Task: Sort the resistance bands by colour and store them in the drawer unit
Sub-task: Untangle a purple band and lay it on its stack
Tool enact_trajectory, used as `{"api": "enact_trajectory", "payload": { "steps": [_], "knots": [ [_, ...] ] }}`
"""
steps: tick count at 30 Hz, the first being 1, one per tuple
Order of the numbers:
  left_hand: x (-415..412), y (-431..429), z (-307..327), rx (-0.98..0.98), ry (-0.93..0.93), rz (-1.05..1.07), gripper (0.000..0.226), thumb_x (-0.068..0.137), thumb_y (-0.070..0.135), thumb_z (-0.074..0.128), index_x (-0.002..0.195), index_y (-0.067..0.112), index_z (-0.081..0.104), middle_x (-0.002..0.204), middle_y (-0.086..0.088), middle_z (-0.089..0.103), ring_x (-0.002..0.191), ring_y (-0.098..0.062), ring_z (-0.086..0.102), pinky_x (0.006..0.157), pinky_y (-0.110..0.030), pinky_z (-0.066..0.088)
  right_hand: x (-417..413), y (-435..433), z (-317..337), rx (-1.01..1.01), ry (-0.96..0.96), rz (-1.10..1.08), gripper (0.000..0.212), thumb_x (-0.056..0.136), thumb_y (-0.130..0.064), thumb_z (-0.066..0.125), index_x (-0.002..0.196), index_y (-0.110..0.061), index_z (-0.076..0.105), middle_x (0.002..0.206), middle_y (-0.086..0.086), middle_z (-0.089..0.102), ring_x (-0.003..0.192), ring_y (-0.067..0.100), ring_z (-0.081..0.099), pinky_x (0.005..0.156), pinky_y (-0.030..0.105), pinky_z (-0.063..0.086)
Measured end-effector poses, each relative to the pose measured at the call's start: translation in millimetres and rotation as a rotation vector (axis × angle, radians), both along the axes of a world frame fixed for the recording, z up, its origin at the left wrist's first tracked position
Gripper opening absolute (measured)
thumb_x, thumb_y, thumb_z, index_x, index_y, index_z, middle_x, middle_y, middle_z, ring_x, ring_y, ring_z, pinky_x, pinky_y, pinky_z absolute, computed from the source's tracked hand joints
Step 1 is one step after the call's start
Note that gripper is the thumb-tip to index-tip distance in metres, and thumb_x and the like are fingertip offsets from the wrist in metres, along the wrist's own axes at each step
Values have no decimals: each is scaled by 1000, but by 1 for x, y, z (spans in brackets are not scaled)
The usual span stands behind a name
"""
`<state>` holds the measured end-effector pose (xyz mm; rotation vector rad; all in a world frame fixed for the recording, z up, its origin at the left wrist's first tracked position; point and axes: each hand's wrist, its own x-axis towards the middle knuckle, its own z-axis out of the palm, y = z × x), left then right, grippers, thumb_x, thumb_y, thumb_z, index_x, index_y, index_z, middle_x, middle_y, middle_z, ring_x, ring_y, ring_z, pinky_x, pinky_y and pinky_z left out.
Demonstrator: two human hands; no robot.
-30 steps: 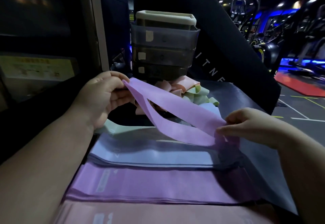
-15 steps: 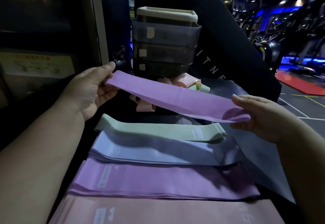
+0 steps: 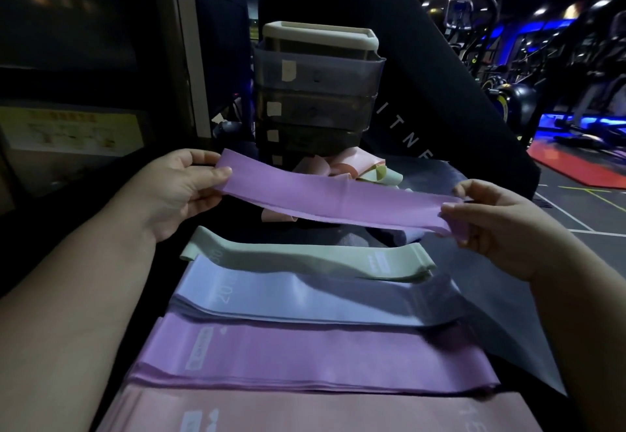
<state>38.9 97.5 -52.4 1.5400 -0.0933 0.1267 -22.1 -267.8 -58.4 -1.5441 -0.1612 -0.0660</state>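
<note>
Purple band [image 3: 338,201] held flat in the air, stretched level between both hands above the bench [image 3: 501,299]. Left hand [image 3: 183,187] pinches the band's left end, thumb on top and fingers [image 3: 203,160] curled beneath. Right hand [image 3: 491,225] pinches the right end between thumb and fingers, the end folded over at the grip.

Below the band, four sorted stacks lie in rows across the bench. Farthest is the green stack [image 3: 305,259], then the pale blue stack [image 3: 305,299], then the purple stack [image 3: 305,360]. Pink stack [image 3: 305,411] is nearest the camera, and each row overlaps or touches the next.

Drawer unit [image 3: 318,92] stands upright at the far end of the bench, drawers closed. Loose pile of pink and green bands [image 3: 352,169] lies at its foot, behind the held band. Gym machines [image 3: 508,92] in dim blue light at far right.
</note>
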Motion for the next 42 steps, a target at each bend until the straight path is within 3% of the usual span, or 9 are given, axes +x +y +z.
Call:
{"api": "enact_trajectory", "payload": {
  "steps": [5, 10, 14, 19, 21, 24, 29, 36, 42],
  "knots": [
    [-1, 8, 2, 62, 34, -68, 13, 84, 9, 62, 91, 21, 60, 71, 8, 70, 59, 1, 65, 59, -14, 52, 0, -7, -2, -263, -53, -114, 92, 9, -59, 91, 89, -17, 72, 67, -5, 68, 53, 4, 60, 46, 17, 50],
    [-1, 12, 3, 122, 46, -78, 14, 83, 6, 63, 84, 20, 62, 65, 9, 69, 57, 0, 64, 59, -14, 52, -3, -8, 4, -327, -27, -152, 33, 52, -25, 88, 74, -12, 68, 56, -3, 63, 46, 2, 56, 45, 15, 49],
    [-1, 12, 2, 226, 14, -28, 16, 84, 7, 65, 78, 22, 64, 63, 12, 59, 58, -3, 49, 60, -19, 36, -3, -12, 2, -389, -99, -207, 82, 16, -71, 84, 75, -17, 68, 61, -4, 67, 53, 2, 61, 45, 12, 44],
    [-2, 19, 5, 222, -11, -76, 31, 88, -2, 55, 69, 20, 67, 44, 10, 46, 37, -2, 33, 38, -12, 26, -2, -15, 4, -313, -105, -167, 19, 69, -37, 81, 74, -23, 69, 60, -8, 64, 52, 2, 60, 50, 18, 39],
    [-3, 20, 6, 191, -19, -115, 36, 88, 0, 55, 66, 24, 70, 47, 7, 51, 39, -3, 43, 39, -11, 35, -2, -16, 4, -297, -111, -146, 39, 50, -56, 86, 72, -27, 71, 61, -7, 65, 51, 4, 62, 47, 16, 40],
    [-11, 17, 10, 158, -30, -243, 11, 64, 31, 84, 67, 31, 73, 65, 4, 69, 58, -6, 64, 52, -13, 51, -5, -18, 7, -144, -107, -80, 53, 30, -55, 91, 69, -26, 71, 64, -3, 67, 55, 10, 68, 42, 12, 42],
    [-7, 21, 8, 125, -28, -344, 65, 25, 75, 82, 68, 26, 72, 76, 0, 72, 70, -11, 70, 63, -20, 57, -4, -23, 10, 93, -111, -28, 5, 63, -19, 66, 66, -17, 64, 70, 7, 71, 70, 18, 73, 56, 25, 58],
    [-8, 19, 8, 223, -73, -274, 64, 12, 64, 89, 58, 27, 65, 56, 8, 61, 49, 1, 57, 50, -13, 50, -5, -18, 6, -88, -150, 5, 40, 44, -41, 86, 71, -13, 76, 74, 5, 73, 65, 10, 69, 58, 19, 55],
    [-9, 23, 5, 413, 22, -396, 108, 10, 56, 91, 106, 18, 59, 55, 2, 60, 52, -4, 58, 48, -16, 49, -3, -19, 2, -241, -104, -82, 97, 5, -55, 92, 90, -13, 71, 83, 2, 76, 68, 8, 71, 56, 17, 54]
  ]
}}
